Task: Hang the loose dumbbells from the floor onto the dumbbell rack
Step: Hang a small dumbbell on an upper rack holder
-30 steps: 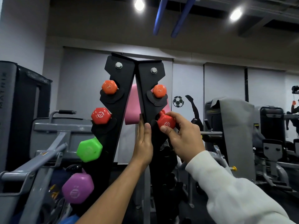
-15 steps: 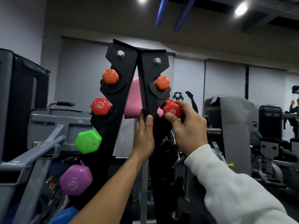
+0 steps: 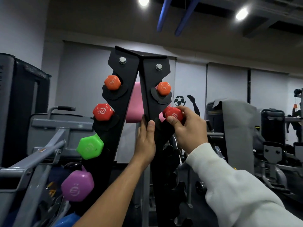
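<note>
Rack [image 3: 129,89]: black, two uprights meeting at the top, one bolt in each; stands at centre, close in front.
Left upright, top to bottom: orange dumbbell [image 3: 112,82], red dumbbell [image 3: 103,112], green dumbbell [image 3: 90,146], purple dumbbell [image 3: 77,186]; a blue one [image 3: 68,220] shows only in part at the lower edge.
Right upright, top cradle: second orange dumbbell [image 3: 164,88], seated.
Markings: both orange ends bear a "1"; the red, green and purple ends carry a round white logo with small figures too small to read.
Held dumbbell [image 3: 174,113]: red, white logo facing the camera, at the right upright's second cradle, just below the second orange dumbbell; whether it sits in the cradle cannot be told.
Right hand [image 3: 188,128]: white sleeve; thumb and curled fingers grasp the held dumbbell's end.
Left hand [image 3: 146,141]: bare forearm; fingers straight, thumb alongside, pressed against the right upright's inner edge, grasping nothing.
Behind rack: pink pad [image 3: 134,110] between the uprights.
Far wall: football decal [image 3: 179,101].
Surroundings: grey gym machines left and right.
</note>
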Available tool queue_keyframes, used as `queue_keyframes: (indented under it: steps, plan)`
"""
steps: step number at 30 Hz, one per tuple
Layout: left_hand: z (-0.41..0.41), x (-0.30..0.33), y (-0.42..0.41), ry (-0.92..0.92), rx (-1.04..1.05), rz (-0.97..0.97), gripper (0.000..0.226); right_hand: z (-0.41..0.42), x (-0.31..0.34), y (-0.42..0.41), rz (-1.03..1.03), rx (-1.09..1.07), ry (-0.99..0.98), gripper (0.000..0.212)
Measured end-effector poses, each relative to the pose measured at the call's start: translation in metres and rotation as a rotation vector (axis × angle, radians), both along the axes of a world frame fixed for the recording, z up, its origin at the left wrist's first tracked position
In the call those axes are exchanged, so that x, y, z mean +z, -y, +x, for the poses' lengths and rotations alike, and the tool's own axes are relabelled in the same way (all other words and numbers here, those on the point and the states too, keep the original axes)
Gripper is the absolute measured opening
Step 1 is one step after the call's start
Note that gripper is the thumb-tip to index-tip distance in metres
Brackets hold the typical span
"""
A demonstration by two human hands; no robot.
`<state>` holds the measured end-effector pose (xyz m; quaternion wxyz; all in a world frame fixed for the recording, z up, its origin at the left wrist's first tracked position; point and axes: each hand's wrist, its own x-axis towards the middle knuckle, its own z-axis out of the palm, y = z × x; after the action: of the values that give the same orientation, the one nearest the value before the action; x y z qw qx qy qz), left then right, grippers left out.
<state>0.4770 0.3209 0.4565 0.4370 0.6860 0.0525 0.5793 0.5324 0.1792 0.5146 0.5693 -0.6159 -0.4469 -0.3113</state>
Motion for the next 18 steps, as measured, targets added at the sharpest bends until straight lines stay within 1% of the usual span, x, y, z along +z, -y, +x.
queue_keyframes:
  steps: [4, 9, 12, 13, 16, 18]
  plan:
    - [-0.003, 0.0, 0.0, 0.003, -0.04, -0.002, 0.071, 0.009, 0.005, -0.009, -0.063, 0.087, -0.053, 0.039]
    - [-0.001, -0.002, -0.004, 0.053, -0.096, -0.05, 0.072, 0.015, 0.001, -0.012, -0.115, 0.143, -0.018, 0.04]
    - [0.001, 0.005, -0.007, 0.097, -0.229, -0.133, 0.051, 0.015, 0.003, -0.01, -0.152, 0.117, 0.001, 0.041]
    - [0.004, 0.01, -0.009, 0.115, -0.303, -0.157, 0.054, 0.014, 0.003, -0.008, -0.175, 0.091, 0.021, 0.041]
    - [0.008, 0.027, -0.013, 0.136, -0.484, -0.262, 0.082, 0.01, -0.001, -0.007, -0.23, 0.038, 0.082, 0.044]
    - [0.011, 0.032, -0.015, 0.142, -0.503, -0.28, 0.085, 0.01, -0.004, -0.01, -0.269, 0.043, 0.09, 0.055]
